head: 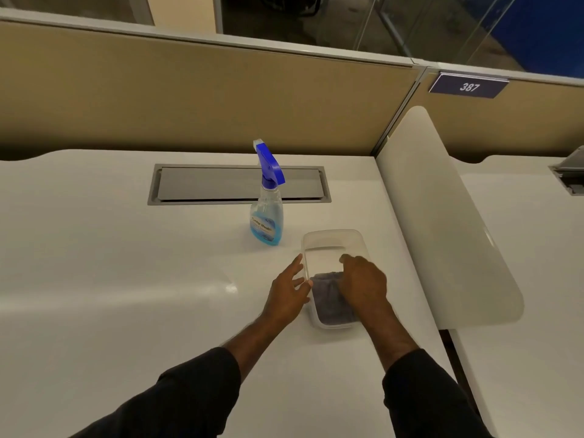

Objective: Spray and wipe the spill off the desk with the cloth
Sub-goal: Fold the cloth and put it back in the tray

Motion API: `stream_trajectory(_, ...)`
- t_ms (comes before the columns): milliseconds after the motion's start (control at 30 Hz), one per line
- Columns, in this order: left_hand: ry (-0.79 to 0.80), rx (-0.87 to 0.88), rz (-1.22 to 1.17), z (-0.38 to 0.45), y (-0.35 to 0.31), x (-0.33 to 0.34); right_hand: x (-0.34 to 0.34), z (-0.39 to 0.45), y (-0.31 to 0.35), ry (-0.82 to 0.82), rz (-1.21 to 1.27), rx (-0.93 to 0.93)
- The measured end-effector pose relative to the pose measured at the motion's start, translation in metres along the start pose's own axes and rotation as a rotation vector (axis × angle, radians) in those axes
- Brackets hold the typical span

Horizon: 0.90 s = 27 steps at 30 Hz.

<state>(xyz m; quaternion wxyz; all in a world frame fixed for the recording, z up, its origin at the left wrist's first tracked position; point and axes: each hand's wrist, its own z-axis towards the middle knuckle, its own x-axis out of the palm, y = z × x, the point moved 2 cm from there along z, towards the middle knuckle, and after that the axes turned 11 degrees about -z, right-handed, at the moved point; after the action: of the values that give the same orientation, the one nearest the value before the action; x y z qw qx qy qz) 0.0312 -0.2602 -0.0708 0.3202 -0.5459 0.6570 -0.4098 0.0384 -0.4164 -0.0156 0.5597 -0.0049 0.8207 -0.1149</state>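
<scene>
A clear spray bottle with a blue trigger head and blue liquid stands upright on the white desk, just in front of the cable hatch. To its right lies a clear plastic container with a dark grey cloth bunched in its near half. My right hand reaches down into the container and rests on the cloth, fingers curled over it. My left hand touches the container's left wall with fingers spread. No spill shows clearly on the desk, only a glare spot to the left of my hands.
A grey recessed cable hatch runs across the back of the desk. A tan partition wall rises behind. A white curved divider panel borders the desk on the right, with a second desk and a "387" sign beyond.
</scene>
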Motion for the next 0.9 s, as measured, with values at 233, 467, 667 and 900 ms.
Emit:
stream_trajectory(233, -0.014, -0.017, -0.038, 0.000, 0.000, -0.001, -0.087, 0.036, 0.060, -0.281, 0.831, -0.226)
stream_trajectory(467, 0.027, -0.069, 0.062, 0.006, 0.000, 0.000, -0.117, 0.060, 0.116, -0.491, 1.154, -0.309)
stream_trajectory(667, 0.085, -0.104, 0.124, 0.014, 0.006, -0.002, -0.118, 0.066, 0.117, -0.599, 1.095, -0.280)
stream_trajectory(900, 0.020, -0.023, -0.039, 0.015, 0.003, -0.005, -0.175, 0.048, 0.060, -0.774, 1.196, -0.248)
